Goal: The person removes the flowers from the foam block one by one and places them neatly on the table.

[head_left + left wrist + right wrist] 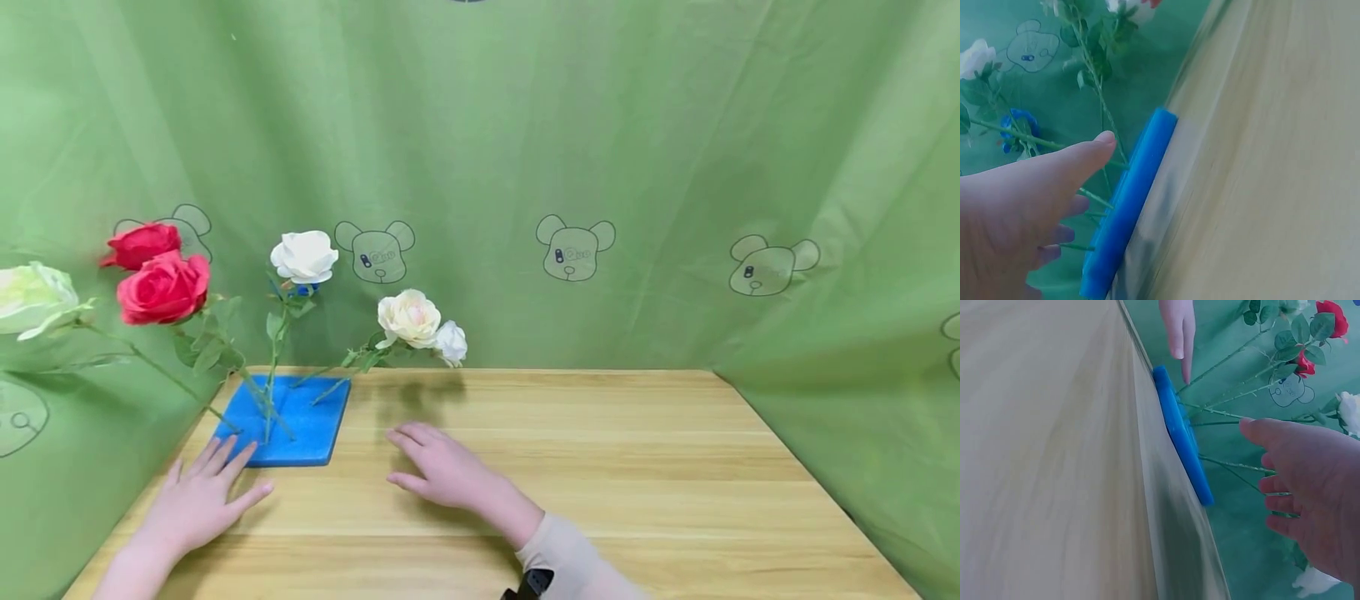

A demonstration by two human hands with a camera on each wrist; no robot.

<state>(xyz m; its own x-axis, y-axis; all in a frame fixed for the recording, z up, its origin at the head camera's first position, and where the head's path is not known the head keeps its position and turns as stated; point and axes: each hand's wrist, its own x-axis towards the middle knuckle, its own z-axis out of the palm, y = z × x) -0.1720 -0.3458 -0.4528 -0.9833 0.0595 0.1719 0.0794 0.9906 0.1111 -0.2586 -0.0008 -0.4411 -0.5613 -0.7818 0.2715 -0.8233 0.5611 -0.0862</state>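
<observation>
A flat blue board (309, 430) lies at the left of the wooden table, with several artificial flower stems standing in it. Two red roses (163, 287) and a white rose (304, 257) rise from it, while a pale green flower (33, 298) leans far left. A cream rose (409, 317) and a smaller white flower (452, 342) lean right. My left hand (197, 504) has its fingers spread, fingertips right at the board's near left edge. To the right of the board, my right hand (442, 467) is above the table with loosely extended fingers, holding nothing.
A blue flower (303, 290) is partly hidden behind the white rose. Green cloth (480, 167) with bear-head drawings hangs around the wooden table (600, 483) at the back and sides. A dark band (531, 583) sits on my right sleeve.
</observation>
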